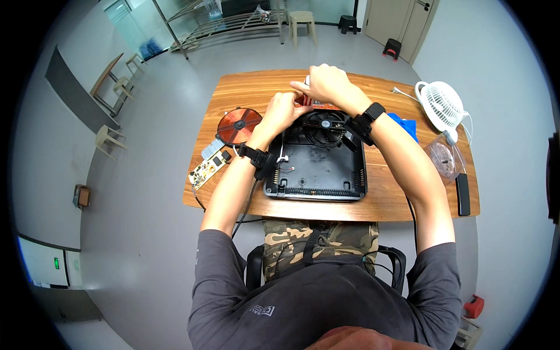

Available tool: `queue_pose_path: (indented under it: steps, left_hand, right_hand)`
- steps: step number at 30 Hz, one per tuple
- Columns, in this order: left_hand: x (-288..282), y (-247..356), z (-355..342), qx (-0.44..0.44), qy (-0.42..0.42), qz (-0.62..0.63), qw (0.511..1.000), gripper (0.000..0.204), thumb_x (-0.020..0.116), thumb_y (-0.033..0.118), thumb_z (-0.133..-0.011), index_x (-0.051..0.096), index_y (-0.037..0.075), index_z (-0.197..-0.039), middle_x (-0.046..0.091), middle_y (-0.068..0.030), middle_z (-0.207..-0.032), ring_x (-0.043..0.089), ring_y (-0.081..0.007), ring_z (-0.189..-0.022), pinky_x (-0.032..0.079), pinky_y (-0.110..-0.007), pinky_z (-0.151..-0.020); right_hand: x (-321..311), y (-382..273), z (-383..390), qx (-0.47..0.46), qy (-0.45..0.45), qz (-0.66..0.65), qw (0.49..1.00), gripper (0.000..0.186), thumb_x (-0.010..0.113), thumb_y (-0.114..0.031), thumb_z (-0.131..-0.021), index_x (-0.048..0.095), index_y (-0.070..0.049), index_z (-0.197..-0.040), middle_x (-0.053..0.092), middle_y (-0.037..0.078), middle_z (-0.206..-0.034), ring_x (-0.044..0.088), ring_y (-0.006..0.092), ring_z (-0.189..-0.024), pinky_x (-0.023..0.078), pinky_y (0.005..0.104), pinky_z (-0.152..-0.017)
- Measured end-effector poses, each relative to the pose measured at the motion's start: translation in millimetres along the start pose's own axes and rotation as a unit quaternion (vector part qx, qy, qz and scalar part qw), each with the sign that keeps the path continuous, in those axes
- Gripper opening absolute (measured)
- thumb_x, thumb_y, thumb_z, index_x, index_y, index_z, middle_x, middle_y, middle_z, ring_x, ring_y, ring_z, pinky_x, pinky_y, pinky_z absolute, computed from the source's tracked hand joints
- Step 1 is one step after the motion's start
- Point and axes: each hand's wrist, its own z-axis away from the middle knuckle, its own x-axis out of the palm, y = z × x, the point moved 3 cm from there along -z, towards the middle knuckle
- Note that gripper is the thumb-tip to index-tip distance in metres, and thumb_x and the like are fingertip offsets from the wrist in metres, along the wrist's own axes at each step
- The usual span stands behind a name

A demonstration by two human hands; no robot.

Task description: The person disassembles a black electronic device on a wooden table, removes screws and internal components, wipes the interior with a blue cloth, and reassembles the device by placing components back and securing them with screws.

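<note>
A cream stool (109,139) stands on the grey floor (146,233), far to the left of the wood table (379,198). At the table's left side lies a thin board (209,170) with small parts on it. A grey metal block (213,149) is just beside it, and next to that is a round copper coil (239,125) with a dark middle. Then comes the left hand (282,111), with a black band on its wrist. Its fingers are bent and touch the back left part of the black case (318,175) or a small red thing (305,100) there; I cannot tell which, or if they grip it. The case lies flat and open in the middle of the table, near the person's lap. A white plug (283,158) on wires sits in its left side, and a round black fan (325,125) is at its back. The right hand (331,83) is up over the back edge of the case, fingers curled in and thumb pointing left, close to the red thing. I cannot tell if it holds anything. Farther right are a blue cloth or bag (404,125), a white fan (441,105), a clear bag or tub (444,160) and a long black bar (462,194).
</note>
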Motion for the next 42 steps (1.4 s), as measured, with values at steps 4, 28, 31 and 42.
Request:
queue_pose_path:
  steps: [4, 28, 31, 42]
  left_hand:
    - [0, 7, 0, -0.03, 0.004, -0.031, 0.999, 0.034, 0.081, 0.026, -0.081, 0.072, -0.003, -0.097, 0.074, -0.0189, -0.086, 0.074, -0.0312, -0.084, 0.056, -0.04, -0.08]
    - [1, 6, -11, -0.047, -0.03, 0.003, 0.998, 0.047, 0.086, 0.031, -0.077, 0.068, 0.001, -0.108, 0.074, -0.0172, -0.099, 0.071, -0.0349, -0.097, 0.054, -0.043, -0.085]
    - [-2, -9, -4, -0.015, -0.069, 0.048, 0.996, 0.028, 0.079, 0.021, -0.083, 0.072, 0.0, -0.1, 0.074, -0.0099, -0.092, 0.067, -0.0189, -0.085, 0.053, -0.036, -0.079]
    - [2, 13, -3, -0.043, -0.031, -0.002, 0.999, 0.043, 0.081, 0.026, -0.084, 0.066, -0.004, -0.111, 0.075, -0.0203, -0.101, 0.073, -0.0314, -0.096, 0.055, -0.039, -0.085]
  right_hand:
    - [0, -3, 2, 0.018, -0.011, 0.009, 1.0, 0.053, 0.063, -0.053, -0.092, 0.076, -0.002, -0.085, 0.073, 0.023, -0.082, 0.072, 0.0412, -0.083, 0.059, 0.047, -0.076]
    - [14, -14, -3, -0.033, 0.059, 0.053, 0.996, 0.04, 0.062, -0.035, -0.082, 0.068, -0.001, -0.103, 0.073, 0.021, -0.086, 0.072, 0.039, -0.084, 0.058, 0.0471, -0.076]
    - [2, -20, 2, -0.026, -0.02, 0.022, 0.999, 0.044, 0.062, -0.039, -0.083, 0.068, 0.001, -0.103, 0.074, 0.022, -0.09, 0.072, 0.0393, -0.09, 0.056, 0.0488, -0.081]
    - [10, -10, 3, 0.031, 0.06, 0.088, 0.994, 0.041, 0.065, -0.042, -0.086, 0.077, -0.003, -0.079, 0.074, 0.017, -0.077, 0.075, 0.0336, -0.076, 0.059, 0.0425, -0.07]
